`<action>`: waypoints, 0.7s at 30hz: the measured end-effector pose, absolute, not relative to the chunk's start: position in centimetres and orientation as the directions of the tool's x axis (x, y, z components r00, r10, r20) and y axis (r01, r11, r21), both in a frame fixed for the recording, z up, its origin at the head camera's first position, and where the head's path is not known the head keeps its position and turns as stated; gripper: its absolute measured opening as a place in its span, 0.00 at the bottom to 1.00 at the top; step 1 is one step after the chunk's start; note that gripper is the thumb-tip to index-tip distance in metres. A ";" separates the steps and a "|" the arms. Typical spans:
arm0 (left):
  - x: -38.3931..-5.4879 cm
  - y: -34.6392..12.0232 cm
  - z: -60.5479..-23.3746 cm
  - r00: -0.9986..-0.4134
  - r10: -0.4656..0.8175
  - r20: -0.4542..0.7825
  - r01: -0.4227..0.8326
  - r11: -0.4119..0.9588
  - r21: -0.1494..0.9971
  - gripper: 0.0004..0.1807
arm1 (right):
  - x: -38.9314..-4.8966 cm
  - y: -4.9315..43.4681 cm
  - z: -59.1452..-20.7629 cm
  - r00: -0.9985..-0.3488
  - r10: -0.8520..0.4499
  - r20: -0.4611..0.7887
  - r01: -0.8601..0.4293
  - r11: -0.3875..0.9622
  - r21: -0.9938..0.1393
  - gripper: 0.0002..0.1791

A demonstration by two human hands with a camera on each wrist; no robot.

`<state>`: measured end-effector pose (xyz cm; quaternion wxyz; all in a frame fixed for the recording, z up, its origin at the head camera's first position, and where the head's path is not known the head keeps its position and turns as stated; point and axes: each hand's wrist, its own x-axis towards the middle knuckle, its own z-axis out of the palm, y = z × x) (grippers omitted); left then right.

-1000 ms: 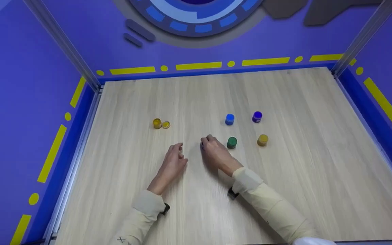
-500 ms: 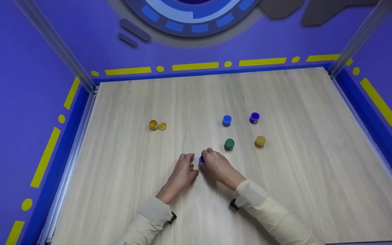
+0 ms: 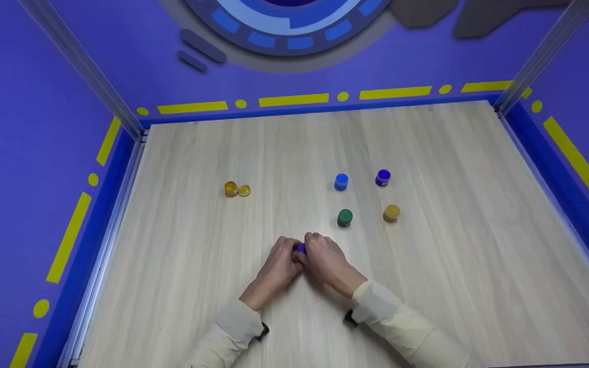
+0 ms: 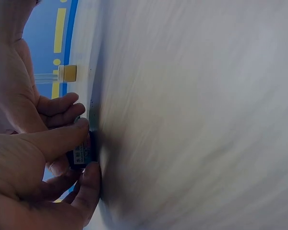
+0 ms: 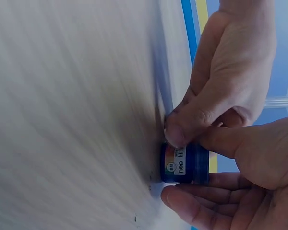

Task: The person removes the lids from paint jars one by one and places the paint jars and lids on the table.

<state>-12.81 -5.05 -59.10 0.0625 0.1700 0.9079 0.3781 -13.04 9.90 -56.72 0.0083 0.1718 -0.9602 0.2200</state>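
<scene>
Both hands hold one small purple-blue paint jar (image 3: 301, 248) low over the table, close to the person. My left hand (image 3: 279, 263) grips its body, with the thumb across the white label in the right wrist view. Around the lid end, my right hand (image 3: 327, 260) has its thumb on one side and fingers on the other. The lid looks to be on the jar (image 5: 197, 165). Much of the jar (image 4: 80, 154) is covered by fingers in the left wrist view.
Beyond the right hand stand a green jar (image 3: 345, 218), a blue jar (image 3: 341, 182), a purple jar (image 3: 383, 178) and a yellow jar (image 3: 391, 213). Farther left, an open-looking yellow jar (image 3: 230, 189) has a round lid (image 3: 244, 190) beside it. Purple-blue walls (image 3: 120, 66) border the wooden table (image 3: 453, 266).
My right hand has brought the paint jar nearer the person. My left hand, apart from it earlier, has moved right and now grips it too. The other jars have stayed put.
</scene>
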 end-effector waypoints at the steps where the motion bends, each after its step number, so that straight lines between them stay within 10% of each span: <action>1: -12.8 -5.0 -59.1 -0.933 0.360 0.025 0.271 0.656 0.704 0.19 | -13.0 9.9 -56.8 -0.941 -0.326 0.095 -0.335 0.846 -0.416 0.19; 21: -12.9 -4.8 -60.0 -0.898 0.392 0.200 0.427 0.665 0.612 0.12 | -11.7 10.4 -57.9 -0.895 -0.369 0.250 -0.432 0.856 -0.283 0.18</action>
